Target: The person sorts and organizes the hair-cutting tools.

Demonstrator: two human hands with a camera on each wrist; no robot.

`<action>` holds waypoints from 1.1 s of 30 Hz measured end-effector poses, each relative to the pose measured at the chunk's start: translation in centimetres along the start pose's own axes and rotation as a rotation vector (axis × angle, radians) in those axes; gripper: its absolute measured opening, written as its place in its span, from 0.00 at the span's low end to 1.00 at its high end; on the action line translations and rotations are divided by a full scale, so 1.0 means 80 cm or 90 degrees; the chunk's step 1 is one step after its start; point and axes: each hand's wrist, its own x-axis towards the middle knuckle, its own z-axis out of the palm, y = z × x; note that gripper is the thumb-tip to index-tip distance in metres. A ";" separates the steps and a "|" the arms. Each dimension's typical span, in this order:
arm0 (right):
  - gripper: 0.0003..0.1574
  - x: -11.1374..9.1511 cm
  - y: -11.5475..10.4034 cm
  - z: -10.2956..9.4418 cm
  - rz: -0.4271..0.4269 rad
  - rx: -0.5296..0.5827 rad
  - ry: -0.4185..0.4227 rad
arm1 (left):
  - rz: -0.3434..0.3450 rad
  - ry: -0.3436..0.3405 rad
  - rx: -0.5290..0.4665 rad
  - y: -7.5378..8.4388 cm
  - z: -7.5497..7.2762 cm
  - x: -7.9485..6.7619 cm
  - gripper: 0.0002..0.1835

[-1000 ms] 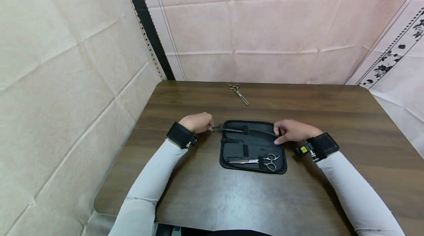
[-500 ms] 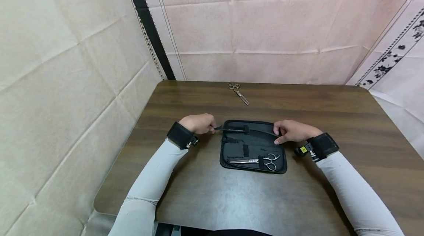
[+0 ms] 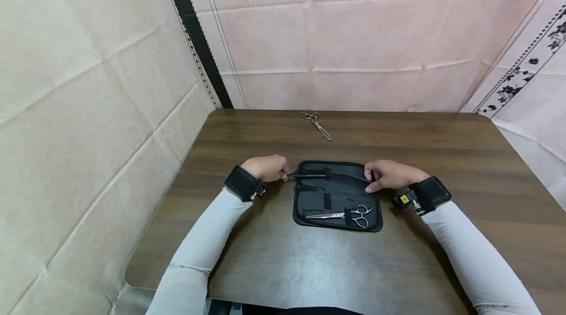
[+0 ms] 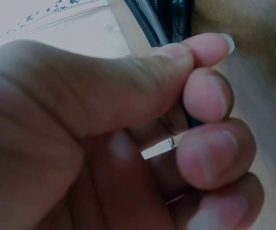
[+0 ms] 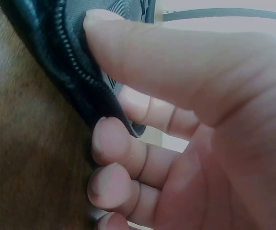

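Both your hands grasping at the open black case (image 3: pixel 340 191).
Your left hand (image 3: pixel 266 168) pinches the end of a slim dark tool (image 3: pixel 310 175), which reaches over the case's left edge to a strap loop on its far side; your right hand (image 3: pixel 395 175) grips the zipped right edge, thumb inside. Near side of case: silver scissors (image 3: pixel 329 215) under a strap, handles to the right. Case lies flat mid-surface (image 3: pixel 336 266). Beyond it, near the far edge: second scissors (image 3: pixel 321 127), lying diagonally.
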 end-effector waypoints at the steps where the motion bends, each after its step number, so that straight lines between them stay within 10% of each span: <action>1: 0.19 0.000 0.000 0.000 0.001 0.001 -0.001 | -0.002 -0.001 -0.001 0.000 0.000 0.000 0.12; 33: 0.19 -0.001 -0.005 0.000 0.020 0.018 -0.008 | -0.004 0.029 0.014 0.004 0.007 0.004 0.14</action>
